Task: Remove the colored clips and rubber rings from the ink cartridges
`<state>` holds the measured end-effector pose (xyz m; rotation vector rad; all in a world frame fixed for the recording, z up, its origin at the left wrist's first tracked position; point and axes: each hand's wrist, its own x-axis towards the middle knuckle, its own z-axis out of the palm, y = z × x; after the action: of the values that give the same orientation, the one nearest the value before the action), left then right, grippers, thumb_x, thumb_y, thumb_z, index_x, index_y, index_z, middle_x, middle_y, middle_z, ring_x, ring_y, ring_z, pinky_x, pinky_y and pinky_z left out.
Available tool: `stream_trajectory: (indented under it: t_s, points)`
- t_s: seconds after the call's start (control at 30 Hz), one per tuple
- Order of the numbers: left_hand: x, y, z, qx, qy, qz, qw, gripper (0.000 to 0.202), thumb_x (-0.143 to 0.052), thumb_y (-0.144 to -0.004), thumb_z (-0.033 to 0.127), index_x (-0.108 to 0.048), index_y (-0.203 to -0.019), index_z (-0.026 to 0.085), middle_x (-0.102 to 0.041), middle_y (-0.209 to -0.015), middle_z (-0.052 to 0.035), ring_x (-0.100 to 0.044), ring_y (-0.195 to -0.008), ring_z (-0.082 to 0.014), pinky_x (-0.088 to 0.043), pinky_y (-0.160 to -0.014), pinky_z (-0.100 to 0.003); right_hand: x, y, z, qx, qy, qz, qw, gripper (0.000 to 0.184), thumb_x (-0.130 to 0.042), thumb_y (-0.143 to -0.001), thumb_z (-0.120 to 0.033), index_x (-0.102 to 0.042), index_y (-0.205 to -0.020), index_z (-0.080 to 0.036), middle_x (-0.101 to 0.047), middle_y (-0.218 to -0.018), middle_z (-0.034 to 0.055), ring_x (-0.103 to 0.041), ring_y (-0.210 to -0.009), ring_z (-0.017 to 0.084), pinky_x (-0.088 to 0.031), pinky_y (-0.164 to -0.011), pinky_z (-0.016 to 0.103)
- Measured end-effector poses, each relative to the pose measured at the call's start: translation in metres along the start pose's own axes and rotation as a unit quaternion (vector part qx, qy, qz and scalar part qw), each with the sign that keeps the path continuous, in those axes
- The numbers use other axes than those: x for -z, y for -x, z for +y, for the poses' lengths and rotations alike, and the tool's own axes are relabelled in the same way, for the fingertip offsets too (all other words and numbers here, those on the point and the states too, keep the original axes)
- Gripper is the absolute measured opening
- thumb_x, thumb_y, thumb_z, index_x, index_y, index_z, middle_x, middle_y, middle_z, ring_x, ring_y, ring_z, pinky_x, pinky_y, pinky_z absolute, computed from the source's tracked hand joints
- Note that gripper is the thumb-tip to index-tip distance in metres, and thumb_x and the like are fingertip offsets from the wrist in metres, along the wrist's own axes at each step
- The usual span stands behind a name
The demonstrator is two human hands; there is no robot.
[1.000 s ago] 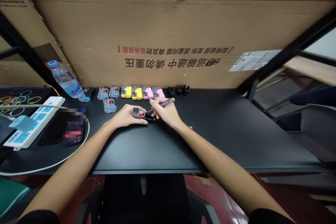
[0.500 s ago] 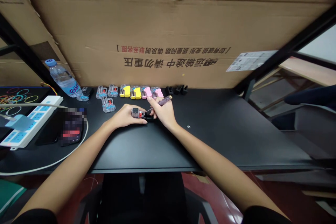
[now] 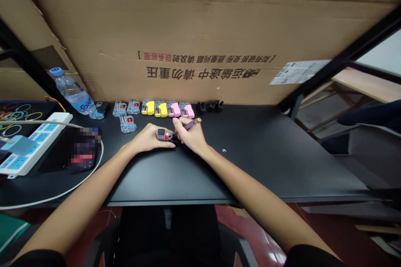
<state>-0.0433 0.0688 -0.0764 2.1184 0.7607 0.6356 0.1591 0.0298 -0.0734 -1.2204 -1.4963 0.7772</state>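
Observation:
My left hand (image 3: 149, 137) curls its fingers and thumb around a small clear plastic toy gun (image 3: 166, 134) with a black end and a red-orange part. My right hand (image 3: 191, 134) pinches a slim screwdriver (image 3: 191, 124) with a dark purple handle and a gold-coloured end. It is held at a slant, its tip down by the toy's black part, just right of my left hand. The tip itself is hidden by my fingers. Behind my hands lie similar toy guns: clear ones (image 3: 128, 124), yellow-handled ones (image 3: 161, 109) and pink-handled ones (image 3: 187, 111).
Small black parts (image 3: 211, 107) sit by the cardboard (image 3: 200, 29) at the back. A tiny white ring-like piece (image 3: 224, 150) lies right of my hands. At left are a water bottle (image 3: 73, 91), a power strip (image 3: 37, 144), a phone (image 3: 84, 152), a white cable and coloured rubber bands.
My right hand has moved slightly left and down, closer to the toy gun, and the screwdriver has shifted with it. My left hand keeps its hold. The view has shifted a little.

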Motion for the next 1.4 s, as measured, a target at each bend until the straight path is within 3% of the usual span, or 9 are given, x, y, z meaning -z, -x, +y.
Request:
stream_trajectory:
  t_s: [0.17,0.27,0.43,0.6,0.67,0.9,1.07,1.17,1.4]
  points:
    - [-0.002,0.0,-0.003,-0.007,-0.007,0.002,1.0,0.056,-0.09,-0.08,0.052,-0.085,-0.119,0.011,-0.071,-0.071,0.0018,-0.058,-0.062,-0.0139,-0.046,-0.063,-0.024,0.0,-0.007,-0.002,-0.115,-0.056,0.031,0.991,0.053,-0.065,-0.095,-0.062,-0.057,-0.06,-0.022,-0.057,-0.043,-0.0003,-0.047,-0.031,0.011,-0.037,-0.035,0.023]
    - [-0.002,0.0,-0.002,-0.025,-0.028,0.004,0.999,0.056,-0.088,-0.083,0.052,-0.085,-0.121,0.012,-0.073,-0.074,0.0014,-0.06,-0.064,-0.0143,-0.047,-0.065,-0.024,-0.001,-0.009,-0.004,-0.138,-0.073,0.04,0.987,0.046,-0.069,-0.092,-0.052,-0.059,-0.06,-0.021,-0.06,-0.044,0.0007,-0.049,-0.031,0.011,-0.037,-0.034,0.022]
    - [-0.001,0.0,0.001,-0.045,-0.054,0.001,0.998,0.052,-0.086,-0.086,0.049,-0.084,-0.122,0.013,-0.075,-0.077,0.0007,-0.063,-0.065,-0.0144,-0.047,-0.067,-0.023,-0.003,-0.006,-0.004,-0.112,-0.064,0.057,0.99,0.047,-0.067,-0.094,-0.052,-0.06,-0.06,-0.021,-0.06,-0.046,0.0006,-0.049,-0.032,0.011,-0.037,-0.035,0.023]
    - [0.002,-0.001,0.001,-0.006,-0.017,0.015,1.0,0.053,-0.089,-0.081,0.049,-0.086,-0.119,0.013,-0.081,-0.082,-0.0025,-0.068,-0.069,-0.0178,-0.052,-0.069,-0.025,0.0,-0.003,0.003,0.013,0.016,0.031,0.999,0.058,-0.06,-0.1,-0.063,-0.057,-0.058,-0.023,-0.059,-0.05,0.0003,-0.052,-0.041,0.012,-0.041,-0.042,0.025]
    - [0.003,-0.002,0.0,0.006,-0.007,0.012,1.0,0.054,-0.09,-0.08,0.049,-0.086,-0.118,0.013,-0.081,-0.081,-0.0027,-0.067,-0.068,-0.0178,-0.052,-0.069,-0.025,0.001,-0.003,0.006,0.032,0.028,0.016,0.999,0.058,-0.058,-0.101,-0.063,-0.056,-0.059,-0.023,-0.058,-0.051,-0.0005,-0.052,-0.041,0.012,-0.041,-0.042,0.026]
    - [0.001,-0.001,-0.004,-0.009,-0.013,0.014,1.0,0.052,-0.089,-0.08,0.05,-0.086,-0.117,0.013,-0.078,-0.076,-0.0006,-0.063,-0.064,-0.0154,-0.049,-0.066,-0.024,-0.003,-0.005,0.007,-0.035,-0.019,0.026,0.999,0.057,-0.061,-0.097,-0.067,-0.059,-0.062,-0.023,-0.06,-0.05,-0.0001,-0.049,-0.036,0.011,-0.039,-0.038,0.024]
    - [0.001,0.0,0.001,-0.042,-0.063,-0.004,0.997,0.05,-0.085,-0.086,0.05,-0.085,-0.121,0.014,-0.075,-0.075,0.0008,-0.059,-0.063,-0.0136,-0.043,-0.063,-0.023,-0.004,-0.008,0.0,-0.103,-0.042,0.043,0.993,0.051,-0.065,-0.094,-0.057,-0.059,-0.058,-0.022,-0.057,-0.044,0.0,-0.045,-0.031,0.01,-0.036,-0.034,0.023]
    - [0.002,0.0,0.005,-0.056,-0.084,-0.021,0.995,0.045,-0.082,-0.09,0.048,-0.085,-0.121,0.015,-0.075,-0.077,0.0012,-0.059,-0.063,-0.0131,-0.043,-0.064,-0.023,-0.003,-0.008,-0.003,-0.103,-0.044,0.047,0.993,0.049,-0.064,-0.094,-0.053,-0.058,-0.057,-0.022,-0.056,-0.043,-0.0001,-0.045,-0.031,0.01,-0.036,-0.034,0.023]
    - [0.005,-0.001,-0.007,0.008,-0.015,0.012,1.0,0.057,-0.09,-0.079,0.051,-0.084,-0.121,0.013,-0.083,-0.09,-0.0038,-0.072,-0.076,-0.0198,-0.055,-0.076,-0.027,0.0,-0.004,-0.002,-0.067,-0.061,0.042,0.995,0.054,-0.063,-0.095,-0.064,-0.06,-0.062,-0.022,-0.061,-0.047,0.0013,-0.048,-0.034,0.01,-0.039,-0.036,0.023]
